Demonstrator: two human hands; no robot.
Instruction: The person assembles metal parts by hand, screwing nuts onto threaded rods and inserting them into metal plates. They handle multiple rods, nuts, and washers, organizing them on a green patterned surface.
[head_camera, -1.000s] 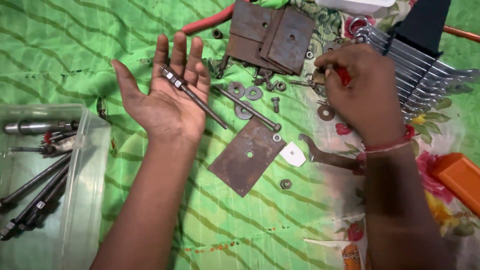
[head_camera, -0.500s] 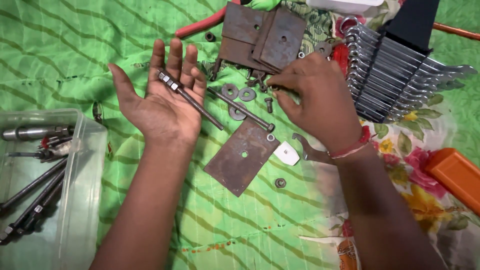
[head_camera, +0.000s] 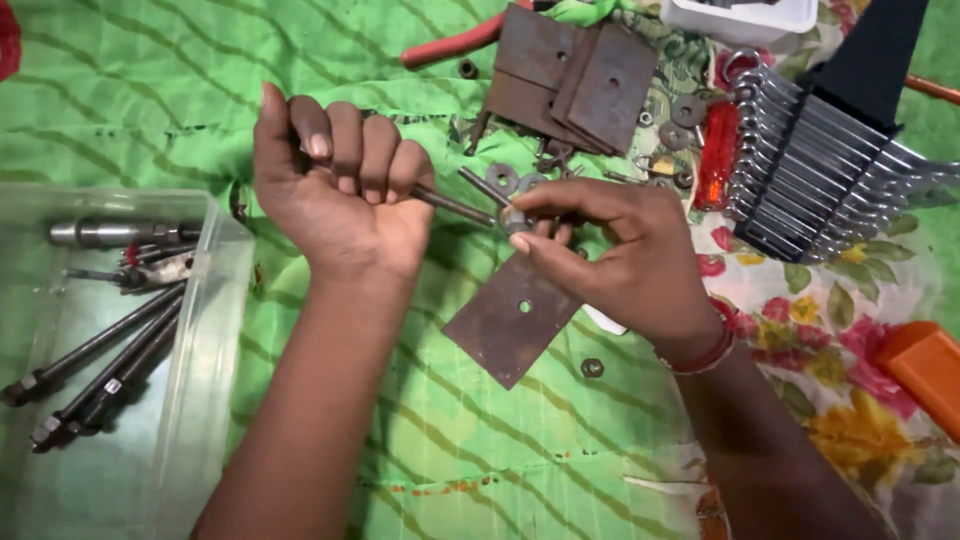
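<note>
My left hand (head_camera: 340, 190) is closed in a fist around a long metal bolt (head_camera: 455, 205), whose shaft sticks out to the right. My right hand (head_camera: 620, 260) pinches a small washer (head_camera: 514, 218) at the tip of that bolt. Just below both hands lies a rusty square plate with a centre hole (head_camera: 510, 318) on the green cloth. Loose washers (head_camera: 502, 180) and another bolt (head_camera: 482, 186) lie just beyond the hands.
A clear plastic box (head_camera: 200, 330) at the left holds several long bolts (head_camera: 90, 365). A stack of rusty plates (head_camera: 580, 75), a rack of spanners (head_camera: 830, 175), a red-handled tool (head_camera: 716, 155), a loose nut (head_camera: 592, 368) and an orange object (head_camera: 925, 365) lie around.
My left hand went from open palm with the bolt resting on it to a fist gripping it. My right hand moved left from the spanners and brought a washer to the bolt's tip.
</note>
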